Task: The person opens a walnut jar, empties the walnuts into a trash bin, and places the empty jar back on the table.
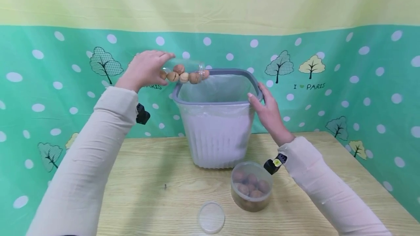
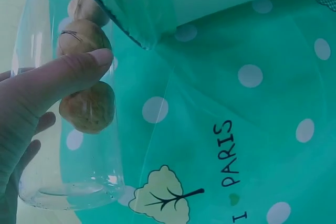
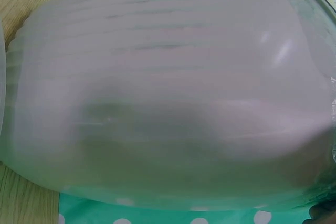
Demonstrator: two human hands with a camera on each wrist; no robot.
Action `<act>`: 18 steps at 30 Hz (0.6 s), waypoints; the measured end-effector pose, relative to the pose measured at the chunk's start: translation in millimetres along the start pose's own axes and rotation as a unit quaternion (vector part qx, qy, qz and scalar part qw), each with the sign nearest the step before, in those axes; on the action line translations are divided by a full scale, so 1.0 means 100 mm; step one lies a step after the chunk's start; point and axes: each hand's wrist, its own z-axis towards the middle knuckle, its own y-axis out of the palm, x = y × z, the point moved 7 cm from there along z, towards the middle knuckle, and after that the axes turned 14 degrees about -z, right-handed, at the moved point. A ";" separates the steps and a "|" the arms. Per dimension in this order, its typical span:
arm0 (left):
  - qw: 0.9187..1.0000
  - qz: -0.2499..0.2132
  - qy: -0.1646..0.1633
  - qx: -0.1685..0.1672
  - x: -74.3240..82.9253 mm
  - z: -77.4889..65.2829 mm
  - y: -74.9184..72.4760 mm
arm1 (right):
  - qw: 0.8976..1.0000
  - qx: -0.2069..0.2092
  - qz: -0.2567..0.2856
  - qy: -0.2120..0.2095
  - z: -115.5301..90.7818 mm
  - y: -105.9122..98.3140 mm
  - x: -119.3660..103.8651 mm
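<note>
My left hand (image 1: 147, 69) grips a clear jar (image 1: 190, 63) by its bottom end. The jar lies on its side in the air, mouth pointing right, over the left rim of a trash bin (image 1: 218, 134) lined with a clear bag. Several walnuts (image 1: 172, 77) lie along the jar's lower side, one right at the mouth. In the left wrist view my thumb (image 2: 79, 72) presses along the glass over the walnuts. With my right hand (image 1: 270, 112) I hold the bin's grey rim at its right side, thumb on the near edge.
A round clear tub (image 1: 251, 204) with several brown round things inside stands in front of the bin. Left of it a clear disc-shaped lid (image 1: 211, 217) lies on the wooden table (image 1: 183, 185). Behind the bin hangs a green dotted cloth (image 1: 229, 44).
</note>
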 end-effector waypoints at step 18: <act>1.000 0.003 0.006 -0.007 -0.02 -0.02 0.01 | 1.000 -0.005 -0.002 0.002 0.02 0.01 0.00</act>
